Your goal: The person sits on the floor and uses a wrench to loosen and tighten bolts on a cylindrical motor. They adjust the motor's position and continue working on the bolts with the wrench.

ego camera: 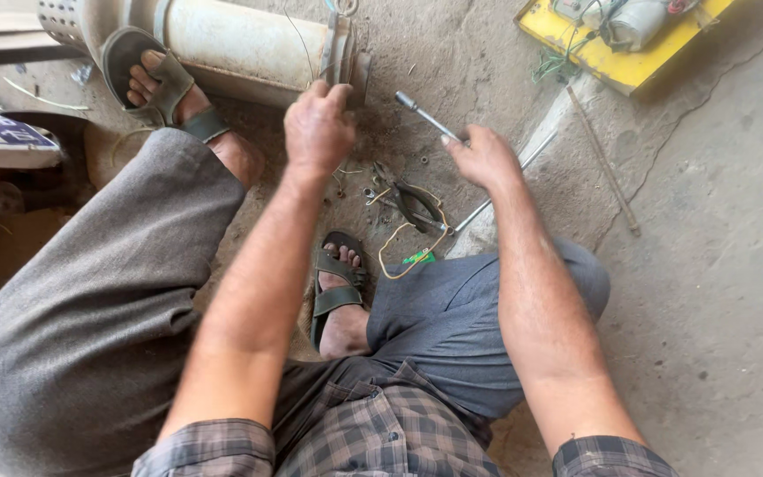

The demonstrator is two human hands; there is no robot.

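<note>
My left hand (318, 126) reaches forward and touches the end flange of a long cream-coloured metal cylinder (231, 40) lying on the ground; its fingers are curled at the flange edge. My right hand (486, 157) is closed around the handle of a metal socket wrench (426, 115), whose shaft points up and left towards the cylinder. Between my hands, black-handled pliers (415, 205), a small spanner and loose nuts lie on the dirt floor beside a loop of yellow wire (396, 256).
My sandalled left foot (165, 93) rests on the cylinder; my right foot (337, 296) is on the ground. A yellow tray (615, 55) with a motor part and wires sits far right. A thin metal rod (607, 168) lies on the concrete.
</note>
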